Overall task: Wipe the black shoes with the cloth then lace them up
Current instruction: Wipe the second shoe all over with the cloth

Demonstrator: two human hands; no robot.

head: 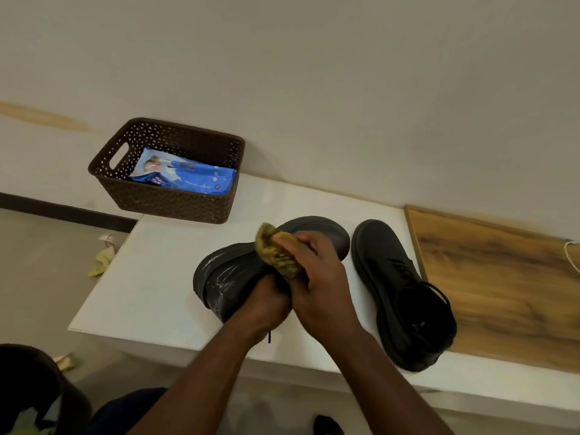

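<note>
Two black shoes sit on the white worktop point(150, 293). One tipped shoe point(232, 271) lies on its side, sole outward; the left hand point(266, 304) has its grip closed around its opening, while the right hand point(320, 271) presses a bunched yellow-green cloth point(276, 252) against it. Just right of that shoe, the other shoe point(398, 287) stands upright. Behind it sits a brown basket point(169, 202) containing a blue wipes pack point(188, 177).

First black shoe point(238, 271): tipped on its side on the white worktop point(150, 277), sole facing left, streaked with pale marks. Yellow-green cloth point(277, 251): bunched, pressed against its upper. Second black shoe point(395, 290): upright, just right of the first, toe pointing away, laces loose at the opening.
</note>
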